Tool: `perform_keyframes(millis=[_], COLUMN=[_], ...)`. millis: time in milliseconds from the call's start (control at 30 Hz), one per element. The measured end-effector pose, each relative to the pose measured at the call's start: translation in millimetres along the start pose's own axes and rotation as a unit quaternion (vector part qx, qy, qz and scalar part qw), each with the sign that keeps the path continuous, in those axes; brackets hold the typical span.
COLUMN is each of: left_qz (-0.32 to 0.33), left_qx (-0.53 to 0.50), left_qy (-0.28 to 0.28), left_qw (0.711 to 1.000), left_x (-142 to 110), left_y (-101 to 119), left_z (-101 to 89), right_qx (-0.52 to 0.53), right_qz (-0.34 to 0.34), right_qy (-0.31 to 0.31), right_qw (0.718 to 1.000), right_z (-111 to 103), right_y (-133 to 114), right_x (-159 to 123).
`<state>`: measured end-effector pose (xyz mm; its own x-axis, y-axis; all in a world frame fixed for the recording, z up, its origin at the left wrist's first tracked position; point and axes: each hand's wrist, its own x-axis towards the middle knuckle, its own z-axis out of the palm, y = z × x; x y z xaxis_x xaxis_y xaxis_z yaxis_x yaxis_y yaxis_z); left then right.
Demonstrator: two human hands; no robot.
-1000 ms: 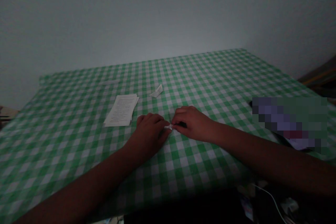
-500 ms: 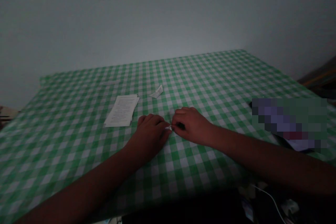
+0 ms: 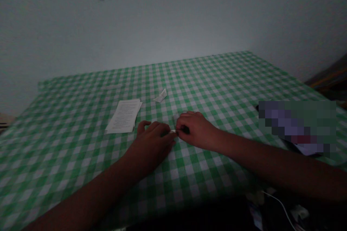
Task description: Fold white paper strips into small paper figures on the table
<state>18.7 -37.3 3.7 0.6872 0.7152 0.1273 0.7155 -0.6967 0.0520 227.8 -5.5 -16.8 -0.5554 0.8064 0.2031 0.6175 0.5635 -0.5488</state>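
Between my two hands, low over the checked cloth, is a small piece of white paper (image 3: 173,131), mostly covered by my fingers. My left hand (image 3: 154,139) pinches its left end, with the thumb and forefinger closed and the little finger sticking out. At the other end my right hand (image 3: 193,128) has its fingers curled and pressed together on the paper. A stack of printed paper sheets (image 3: 124,116) lies just beyond my left hand. Farther back sits a small folded paper boat (image 3: 161,96).
A green and white checked tablecloth (image 3: 206,79) covers the table, which meets a pale wall (image 3: 168,14) at the back. To the right lies a flat dark-edged device (image 3: 303,149), mostly blurred out. Below the front edge hangs a white cable (image 3: 283,205).
My left fingers have shifted slightly on the paper, and the little finger is more spread. My right hand stays nearly in place. The view has moved a little.
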Motion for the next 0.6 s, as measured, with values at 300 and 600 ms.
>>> perform_keyframes(millis=[300, 600], left_qz=[-0.016, 0.019], left_qx=[-0.019, -0.009], left_qy=[-0.009, -0.018], left_qw=[1.0, 1.0], left_x=[-0.7, -4.7], left_y=[3.3, 9.3], left_z=[-4.9, -7.3], right_qx=[0.005, 0.019], right_qz=[0.02, 0.02], right_qy=[0.007, 0.012], right_qw=[1.0, 1.0], right_z=[1.5, 1.3], right_y=[-1.5, 0.8], right_x=[-0.5, 2.6])
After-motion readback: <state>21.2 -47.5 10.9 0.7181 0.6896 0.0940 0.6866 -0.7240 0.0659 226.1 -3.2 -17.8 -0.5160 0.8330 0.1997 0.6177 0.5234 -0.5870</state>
